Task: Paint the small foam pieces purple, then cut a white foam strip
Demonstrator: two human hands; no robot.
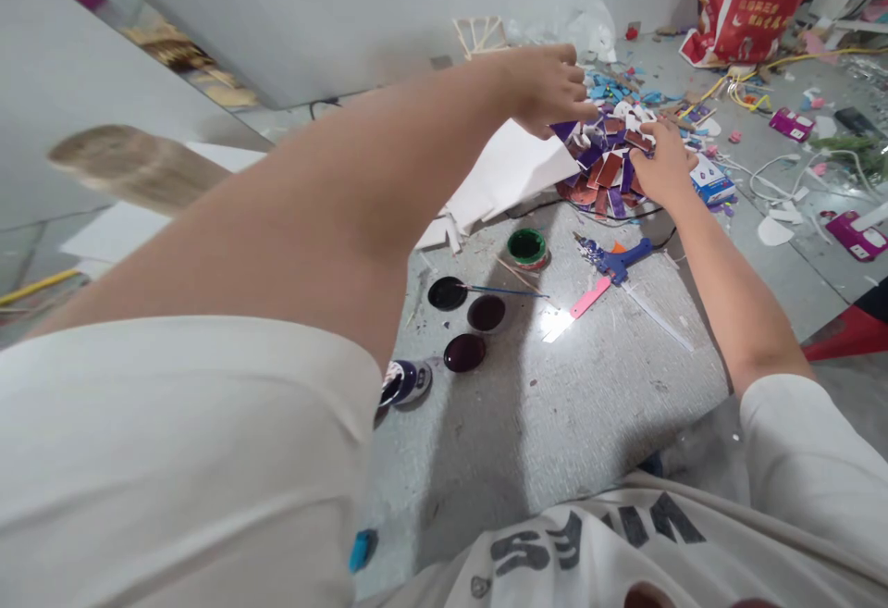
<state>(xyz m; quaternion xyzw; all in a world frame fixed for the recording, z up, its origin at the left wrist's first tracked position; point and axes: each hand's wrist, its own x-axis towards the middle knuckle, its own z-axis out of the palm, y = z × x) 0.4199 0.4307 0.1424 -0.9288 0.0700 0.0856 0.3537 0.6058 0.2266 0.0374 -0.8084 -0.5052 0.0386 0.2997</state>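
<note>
A heap of small flat pieces (611, 168), painted purple and reddish brown with some white edges, lies at the far side of the table. At its left edge my left hand (551, 90) is closed, fingers curled down. A purple piece (563, 130) shows between its thumb and forefinger. From the right, my right hand (666, 164) reaches over the heap with thumb and forefinger apart. Its fingertips touch or nearly touch a brown piece (638, 140); a firm grip on it is not visible.
Nearer me are a blue glue gun (621, 261), a pink-handled blade (589, 298), a green-rimmed paint pot (527, 247), dark paint lids (464, 353) with a thin brush (506, 291), and a tipped jar (411, 381). White sheets (513, 168), cords and a red bag (749, 11) lie beyond.
</note>
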